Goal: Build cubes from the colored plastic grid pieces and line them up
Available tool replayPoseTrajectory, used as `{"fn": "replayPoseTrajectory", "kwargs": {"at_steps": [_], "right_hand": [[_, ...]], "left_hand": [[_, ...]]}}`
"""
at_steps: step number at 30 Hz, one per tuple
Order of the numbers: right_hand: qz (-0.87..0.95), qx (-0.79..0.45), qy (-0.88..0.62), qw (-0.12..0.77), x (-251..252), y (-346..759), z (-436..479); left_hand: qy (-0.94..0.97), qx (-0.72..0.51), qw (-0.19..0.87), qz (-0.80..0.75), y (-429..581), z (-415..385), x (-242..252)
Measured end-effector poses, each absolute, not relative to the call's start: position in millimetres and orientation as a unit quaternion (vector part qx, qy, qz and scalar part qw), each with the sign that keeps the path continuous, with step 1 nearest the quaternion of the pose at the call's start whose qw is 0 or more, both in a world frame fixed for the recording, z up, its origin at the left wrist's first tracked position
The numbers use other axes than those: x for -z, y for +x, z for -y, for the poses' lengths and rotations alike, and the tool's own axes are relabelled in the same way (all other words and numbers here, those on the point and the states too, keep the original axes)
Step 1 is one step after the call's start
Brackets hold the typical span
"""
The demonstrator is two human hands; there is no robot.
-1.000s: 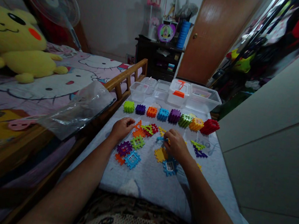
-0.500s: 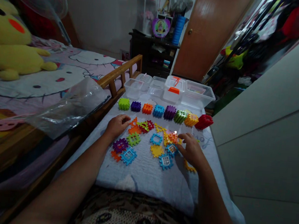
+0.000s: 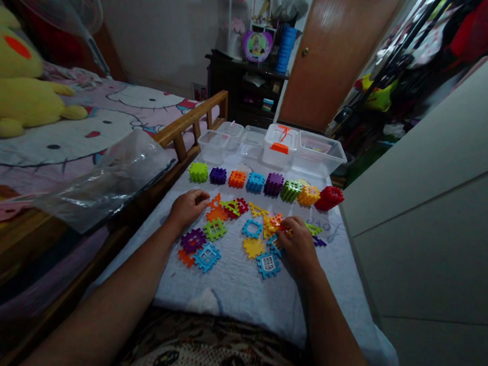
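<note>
My left hand (image 3: 187, 207) rests on the cloth with loosely curled fingers, thumb and forefinger slightly apart, beside orange interlocking pieces (image 3: 216, 214). My right hand (image 3: 299, 241) has its fingertips closed on an orange interlocking piece (image 3: 275, 221), over yellow pieces that it partly covers. A blue square frame (image 3: 252, 228), a yellow flat piece (image 3: 254, 248) and a blue window piece (image 3: 268, 265) lie left of that hand. Near my left forearm are a green piece (image 3: 215, 229), a purple piece (image 3: 193, 240) and a blue window piece (image 3: 207, 256).
Stacks sorted by colour, from a green stack (image 3: 198, 172) to a red stack (image 3: 329, 198), form a row behind the loose pieces. Clear plastic boxes (image 3: 280, 146) stand at the back. A wooden bed rail (image 3: 189, 123) borders the left; a white cabinet (image 3: 437, 236) rises on the right.
My right hand has moved left over the orange and yellow pieces, its fingers closing on an orange one. Green and purple pieces now show to its right. My left hand has stayed in place.
</note>
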State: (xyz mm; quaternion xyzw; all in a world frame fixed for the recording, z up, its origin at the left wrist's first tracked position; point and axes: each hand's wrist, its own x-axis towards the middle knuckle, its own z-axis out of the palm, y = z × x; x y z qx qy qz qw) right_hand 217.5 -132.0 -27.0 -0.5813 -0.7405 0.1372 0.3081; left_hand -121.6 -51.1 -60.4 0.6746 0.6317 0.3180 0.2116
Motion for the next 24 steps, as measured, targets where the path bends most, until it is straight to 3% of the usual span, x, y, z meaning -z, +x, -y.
{"fn": "replayPoseTrajectory", "kwargs": {"at_steps": [10,19,24], "right_hand": [[0.713,-0.185,-0.563,0.374,23.3,215.0,136.4],[0.77,-0.136,-0.594,0.188,19.4,222.1,157.8],[0.774,-0.083,-0.615,0.13,15.9,215.2,161.9]], "left_hand": [[0.68,-0.304,0.205,-0.635,-122.4,52.0,61.1],[0.678,-0.301,0.202,-0.639,-124.1,49.9,64.2],[0.676,-0.308,0.205,-0.637,-123.2,51.5,64.5]]}}
